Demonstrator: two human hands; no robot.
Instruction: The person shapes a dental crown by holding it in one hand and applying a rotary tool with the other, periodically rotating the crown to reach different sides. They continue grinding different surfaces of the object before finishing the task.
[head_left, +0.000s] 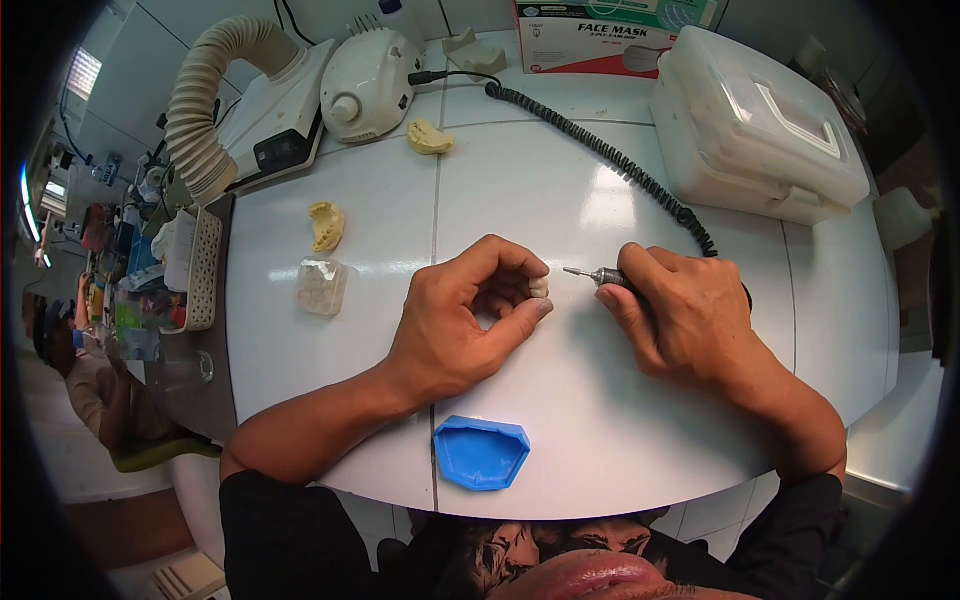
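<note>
Between the thumb and fingertips of my left hand (465, 310) is a small whitish dental crown piece (539, 287), tooth-shaped. My right hand (685, 310) is wrapped round a dark rotary handpiece (612, 278) like a pen. Its thin metal bur (578, 271) points left at the tooth piece, with a small gap between them. A black coiled cord (600, 150) runs from behind the right hand to the white control unit (370, 85). Below the left hand, a blue tray-like mould (482, 454) lies on the white table (620, 420).
Left of my hands are a yellow dental cast (326, 226) and a clear small box (321, 287); another yellow cast (429, 137) lies farther back. A suction hose (195, 120) arches at back left. A white case (760, 125) and mask box (615, 40) stand behind. A person (95, 385) sits left.
</note>
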